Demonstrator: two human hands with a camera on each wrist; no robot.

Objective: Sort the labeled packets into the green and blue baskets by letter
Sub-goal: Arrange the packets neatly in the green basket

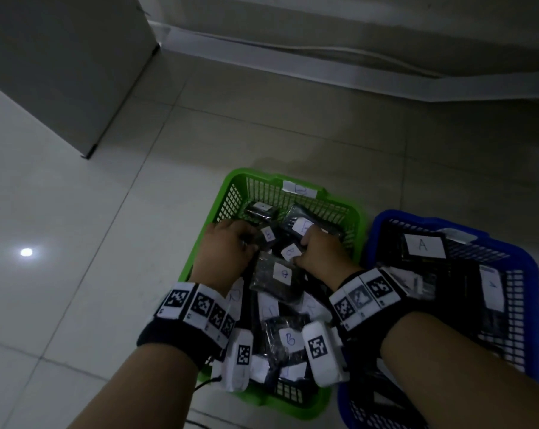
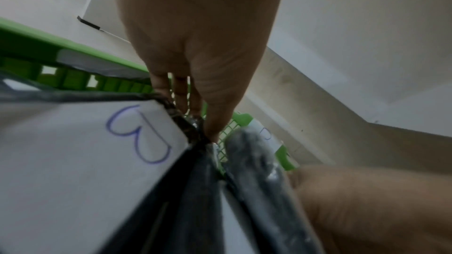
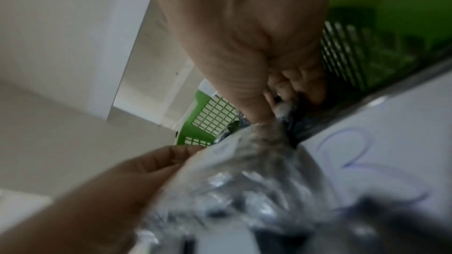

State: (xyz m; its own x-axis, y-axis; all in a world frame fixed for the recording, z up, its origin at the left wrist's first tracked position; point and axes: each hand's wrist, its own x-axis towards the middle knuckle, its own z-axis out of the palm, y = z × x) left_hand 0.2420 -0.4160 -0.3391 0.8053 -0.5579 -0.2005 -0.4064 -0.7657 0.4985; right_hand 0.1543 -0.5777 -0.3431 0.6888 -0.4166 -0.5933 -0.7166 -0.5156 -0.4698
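Note:
Both hands are down inside the green basket [image 1: 228, 187], which is filled with several dark packets bearing white B labels [image 1: 283, 274]. My left hand [image 1: 246, 239] pinches the edge of a black packet [image 2: 195, 161] between thumb and fingers; a big B label [image 2: 137, 134] lies just beside it. My right hand [image 1: 302, 246] has its fingers curled round the crinkled end of another packet [image 3: 269, 138], next to a B label [image 3: 354, 152]. The blue basket [image 1: 385, 218] stands to the right with packets labelled A [image 1: 423, 244].
The baskets sit side by side on a pale tiled floor [image 1: 76, 274]. A white cabinet [image 1: 60, 57] stands at the back left. A skirting with a cable [image 1: 323, 57] runs along the wall behind. A paper tag [image 1: 299, 188] sits on the green basket's far rim.

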